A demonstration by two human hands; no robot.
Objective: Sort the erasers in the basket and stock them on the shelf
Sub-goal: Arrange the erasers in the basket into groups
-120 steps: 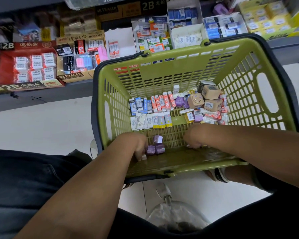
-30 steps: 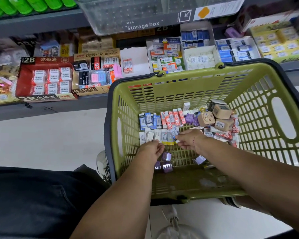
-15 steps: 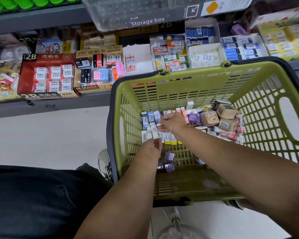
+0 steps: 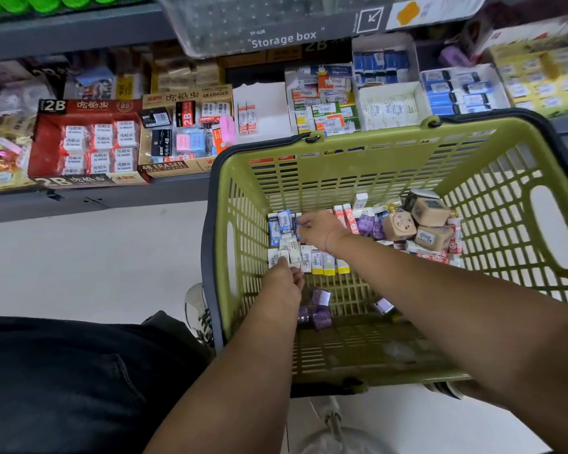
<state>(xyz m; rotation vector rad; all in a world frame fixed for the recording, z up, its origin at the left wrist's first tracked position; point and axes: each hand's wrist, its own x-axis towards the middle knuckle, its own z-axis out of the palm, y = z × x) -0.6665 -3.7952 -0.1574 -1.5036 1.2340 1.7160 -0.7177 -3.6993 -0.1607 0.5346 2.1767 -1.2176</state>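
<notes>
A green basket (image 4: 374, 165) stands on the floor below the shelf (image 4: 112, 199). Inside it lie rows of small erasers: blue ones (image 4: 281, 224), white ones (image 4: 297, 253), yellow-tipped ones (image 4: 325, 265) and red ones (image 4: 350, 219). Purple erasers (image 4: 320, 311) lie nearer to me, and tan cube erasers (image 4: 430, 213) are piled at the right. My left hand (image 4: 282, 285) pinches a white eraser at the near end of the white row. My right hand (image 4: 318, 227) reaches across to the blue row, fingertips closed on a blue eraser there.
On the shelf stand a red 2B eraser box (image 4: 89, 142), a 4B ERASER box (image 4: 184, 136), a white box with two orange erasers (image 4: 263, 109) and more eraser boxes to the right. A clear storage box (image 4: 259, 24) hangs above. My dark trouser leg (image 4: 63, 381) fills the lower left.
My right hand has moved left and away from me, from the yellow-tipped row to the blue row. My left hand crept forward from the purple erasers onto the white row.
</notes>
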